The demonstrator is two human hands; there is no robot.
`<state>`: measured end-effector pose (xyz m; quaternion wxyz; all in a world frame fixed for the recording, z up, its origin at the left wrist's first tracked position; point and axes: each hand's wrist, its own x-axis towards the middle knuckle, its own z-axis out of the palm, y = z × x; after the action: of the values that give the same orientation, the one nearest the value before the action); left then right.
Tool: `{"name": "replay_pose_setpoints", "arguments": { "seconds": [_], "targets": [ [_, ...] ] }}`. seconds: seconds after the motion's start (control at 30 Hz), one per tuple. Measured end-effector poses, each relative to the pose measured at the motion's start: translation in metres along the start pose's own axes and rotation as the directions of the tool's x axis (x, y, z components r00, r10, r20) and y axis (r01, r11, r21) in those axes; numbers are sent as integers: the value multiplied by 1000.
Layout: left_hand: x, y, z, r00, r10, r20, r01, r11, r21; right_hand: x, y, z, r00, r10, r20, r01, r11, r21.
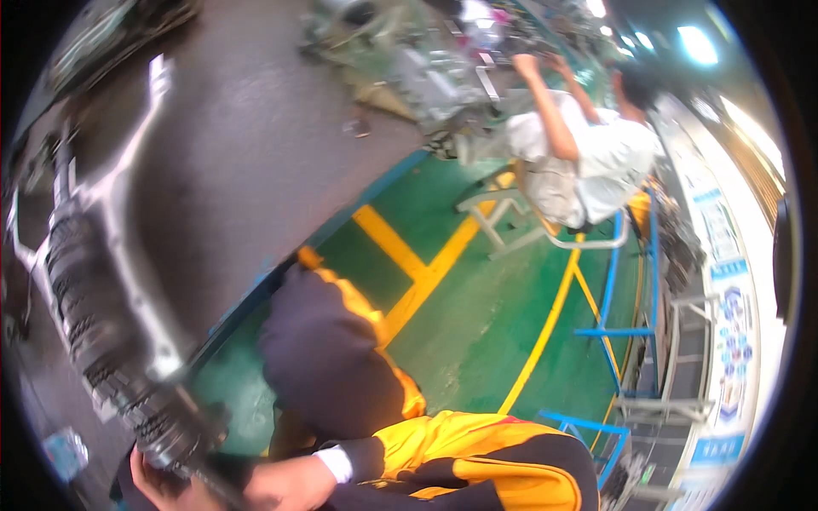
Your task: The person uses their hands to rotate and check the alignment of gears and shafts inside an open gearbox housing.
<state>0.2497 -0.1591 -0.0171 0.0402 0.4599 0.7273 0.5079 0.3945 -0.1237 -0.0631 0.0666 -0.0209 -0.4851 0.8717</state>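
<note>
A long dark gear shaft (pixel 85 294) with stacked gears and rings stands at a slant on the left, its lower end toward me. Beside it runs a bright silver forked metal arm (pixel 128 230), blurred. My left hand (pixel 153 485) is closed round the lowest gears at the bottom edge, partly cut off by the picture. From the right comes my right hand (pixel 294 485), in a white cuff and a dark and yellow sleeve. Its fingers close at the thin end of the shaft, smeared and partly hidden.
A dark grey workbench (pixel 230 162) with a blue edge carries grey metal housings (pixel 417 72) at its far end. Beyond, a person in white (pixel 588 153) sits working on a stool. Blue metal frames (pixel 630 332) stand on the right of the green floor (pixel 477 332) with yellow lines.
</note>
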Motion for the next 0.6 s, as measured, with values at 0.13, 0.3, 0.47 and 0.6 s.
{"name": "replay_pose_setpoints", "arguments": {
  "seconds": [0.13, 0.3, 0.47, 0.6],
  "targets": [
    [-5, -3, 4, 988, -130, 81, 142, 977, -157, -11, -23, 0, 992, 28, -123, -36, 997, -66],
    [-3, -10, -4, 992, 1, 127, 17, 990, -140, -13, -36, 9, 893, -145, -425, 111, 988, -103],
    [9, 1, -3, 987, 117, 110, -99, 983, -153, -24, -35, 20, 924, 114, -366, 33, 928, 371],
    [11, 5, -4, 989, 91, 114, -75, 988, -137, -23, -30, 17, 946, 93, -310, 52, 901, 430]
  ]
}}
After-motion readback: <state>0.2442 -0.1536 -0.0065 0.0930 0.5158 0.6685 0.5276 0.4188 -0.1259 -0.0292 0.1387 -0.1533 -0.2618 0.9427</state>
